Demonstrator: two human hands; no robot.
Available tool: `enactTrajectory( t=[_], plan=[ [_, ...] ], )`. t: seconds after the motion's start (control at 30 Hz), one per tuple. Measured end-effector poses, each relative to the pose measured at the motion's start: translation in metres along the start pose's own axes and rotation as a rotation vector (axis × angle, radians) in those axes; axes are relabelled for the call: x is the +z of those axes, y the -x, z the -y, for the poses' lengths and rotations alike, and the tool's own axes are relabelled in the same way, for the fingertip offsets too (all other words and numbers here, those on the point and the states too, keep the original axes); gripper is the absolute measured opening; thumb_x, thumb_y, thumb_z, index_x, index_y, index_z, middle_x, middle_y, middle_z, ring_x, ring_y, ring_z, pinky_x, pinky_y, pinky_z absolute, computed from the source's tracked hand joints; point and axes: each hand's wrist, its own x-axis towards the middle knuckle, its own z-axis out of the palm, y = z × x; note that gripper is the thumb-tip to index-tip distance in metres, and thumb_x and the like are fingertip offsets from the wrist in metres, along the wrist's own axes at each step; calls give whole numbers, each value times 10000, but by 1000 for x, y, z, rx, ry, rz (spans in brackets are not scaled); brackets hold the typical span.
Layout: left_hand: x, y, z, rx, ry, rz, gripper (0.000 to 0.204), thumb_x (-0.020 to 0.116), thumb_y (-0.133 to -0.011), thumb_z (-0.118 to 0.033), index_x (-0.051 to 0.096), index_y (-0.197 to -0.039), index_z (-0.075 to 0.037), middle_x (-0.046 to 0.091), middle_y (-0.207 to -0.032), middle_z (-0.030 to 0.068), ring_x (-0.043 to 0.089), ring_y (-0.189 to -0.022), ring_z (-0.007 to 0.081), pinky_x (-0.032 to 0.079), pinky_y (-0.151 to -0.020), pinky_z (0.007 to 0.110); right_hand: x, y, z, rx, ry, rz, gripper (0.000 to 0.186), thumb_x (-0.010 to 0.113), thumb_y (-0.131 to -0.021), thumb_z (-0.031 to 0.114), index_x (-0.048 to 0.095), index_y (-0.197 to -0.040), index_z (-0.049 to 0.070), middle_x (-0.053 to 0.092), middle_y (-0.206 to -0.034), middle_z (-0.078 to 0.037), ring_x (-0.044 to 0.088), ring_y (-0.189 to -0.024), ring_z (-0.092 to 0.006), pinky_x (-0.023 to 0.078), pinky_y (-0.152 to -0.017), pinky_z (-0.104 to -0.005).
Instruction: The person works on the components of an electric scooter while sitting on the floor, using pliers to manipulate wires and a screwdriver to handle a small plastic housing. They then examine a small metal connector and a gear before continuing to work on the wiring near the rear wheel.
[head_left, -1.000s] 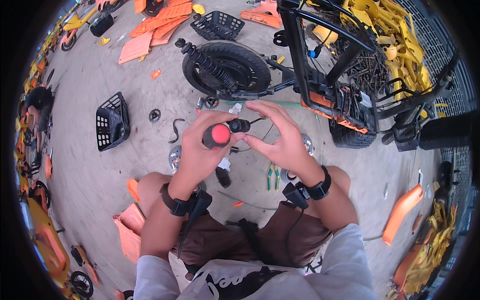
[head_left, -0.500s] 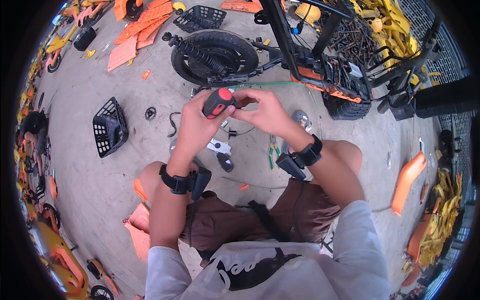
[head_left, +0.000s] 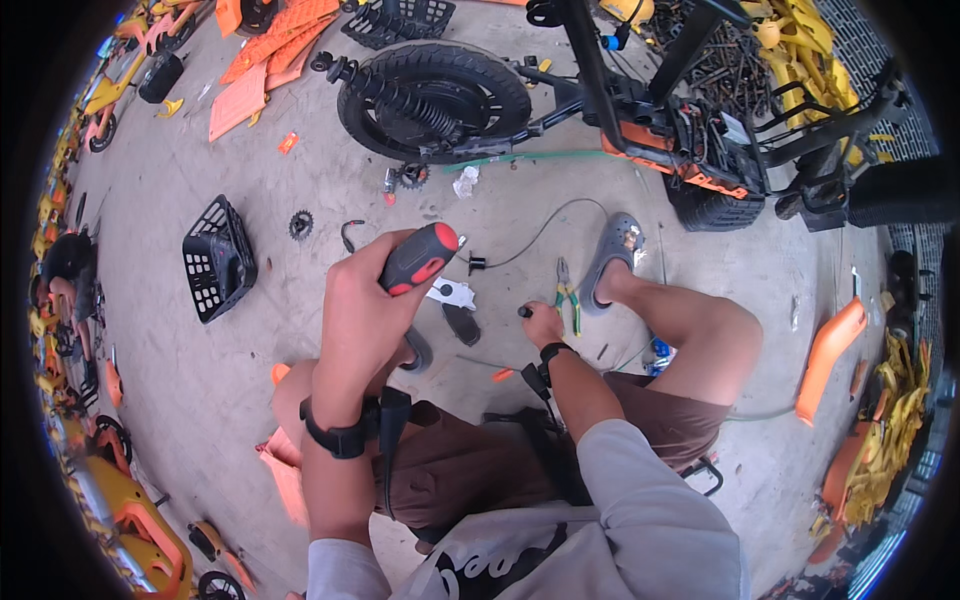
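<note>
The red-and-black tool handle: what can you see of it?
The tool handle is stubby and rounded, dark grey-black with a red inset and a red end, looking like moulded plastic or rubber. The left hand grips it, tilted, its red end toward the picture's upper right; any shaft is hard to make out.

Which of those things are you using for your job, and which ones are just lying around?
Probably part of the job:
red-and-black tool, in the left hand
black thing, partly hidden, in the right hand
green-handled pliers, perhaps, near that hand

Probably just lying about:
black basket
toothed cog
curved orange panel
</note>
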Motion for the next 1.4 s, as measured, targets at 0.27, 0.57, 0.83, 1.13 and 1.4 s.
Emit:
enactTrajectory(
  t=[0.27, 0.57, 0.83, 1.13, 1.4],
  plan=[
    [-3, -3, 16, -72, 3, 154, 344, 709, -743, -34, 619, -1072, 16, 661, -819, 100, 642, -724, 153, 514, -678, 288, 19, 6, -27, 19, 122, -262, 589, 660, -743, 172, 473, -1295, 95, 542, -1212, -117, 452, -1213, -307, 408, -949, -436],
    [18, -7, 23, -68, -140, 261, 405, 625, -786, 13, 549, -1183, 31, 646, -934, 173, 629, -837, 210, 490, -783, 295, -5, 3, -77, 257, 267, -278, 824, 729, -740, 395, 329, -1382, 66, 404, -1374, -172, 408, -1264, -318, 342, -1007, -470],
    [29, -20, 70, -37, -262, 226, 379, 668, -779, -6, 576, -1147, 9, 657, -855, 166, 628, -757, 221, 492, -715, 304, -2, 7, -43, 727, 3, -119, 735, 681, -647, 327, 402, -1247, 8, 519, -1159, -192, 542, -1108, -345, 443, -942, -465],
    [-141, 2, 90, -137, -226, -138, 370, 688, -803, -25, 580, -1149, 51, 661, -878, 56, 614, -769, 118, 493, -696, 256, 18, 5, -63, 997, -1156, -17, 232, 470, -806, 207, 538, -914, 13, 517, -806, -131, 505, -614, -248, 476, -514, -435],
    [-94, 85, 417, -552, -227, -119, 280, 743, -691, -161, 645, -859, 42, 659, -626, 113, 644, -611, 155, 496, -535, 316, 47, 52, -29, 958, -1269, -199, 307, 624, -757, 217, 533, -914, -30, 566, -758, -154, 557, -597, -258, 452, -528, -401]
  ],
)
